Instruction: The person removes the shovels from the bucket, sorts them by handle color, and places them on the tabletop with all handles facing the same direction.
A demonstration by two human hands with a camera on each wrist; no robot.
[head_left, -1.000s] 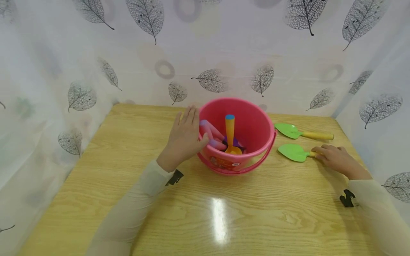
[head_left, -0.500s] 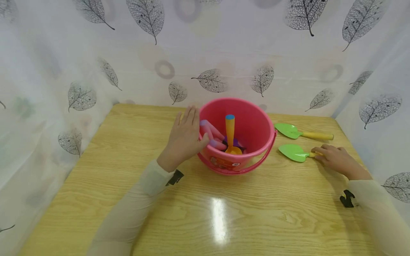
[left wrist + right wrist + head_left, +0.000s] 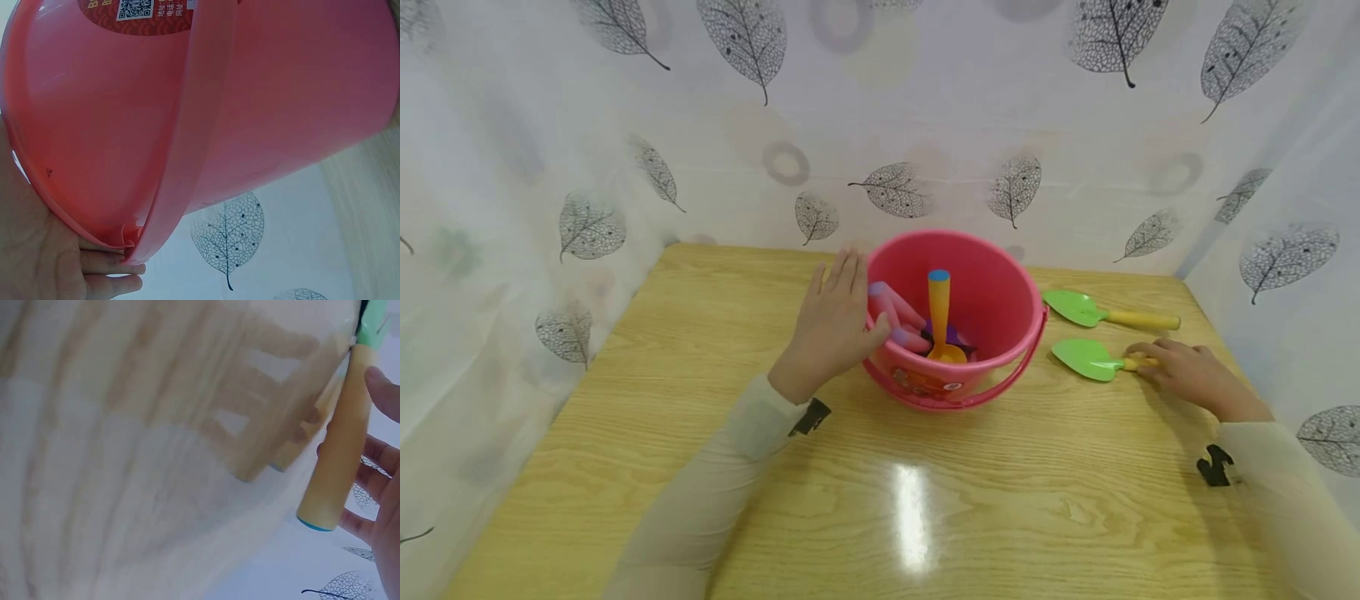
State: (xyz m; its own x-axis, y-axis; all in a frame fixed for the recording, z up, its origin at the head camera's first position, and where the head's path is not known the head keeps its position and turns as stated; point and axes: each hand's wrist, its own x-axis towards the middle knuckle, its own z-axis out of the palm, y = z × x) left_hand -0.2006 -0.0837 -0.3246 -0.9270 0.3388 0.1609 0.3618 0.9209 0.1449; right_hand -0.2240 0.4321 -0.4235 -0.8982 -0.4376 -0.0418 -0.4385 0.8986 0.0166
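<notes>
A pink bucket [image 3: 1000, 287] stands on the table, its handle hanging down at the front. My left hand [image 3: 831, 329] rests against its left rim with fingers straight. In the left wrist view, the palm of the left hand [image 3: 37, 250] lies along the rim, fingertips by the handle's pivot. My right hand [image 3: 1191, 375] holds a small green trowel [image 3: 1084, 358] by its yellow handle. The right wrist view shows the thumb and fingers of the right hand [image 3: 384, 481] on opposite sides of that handle [image 3: 337, 456], whose end is blue.
Behind the held trowel lies a second green trowel [image 3: 1142, 318] with a yellow handle. Inside the bucket are a yellow-handled tool [image 3: 938, 308], a pink piece with lilac tips [image 3: 898, 308] and something purple. A leaf-print curtain [image 3: 715, 167] surrounds the wooden table [image 3: 760, 517].
The right fingers have shifted very slightly on the trowel handle. The left hand, bucket and second trowel are where they were.
</notes>
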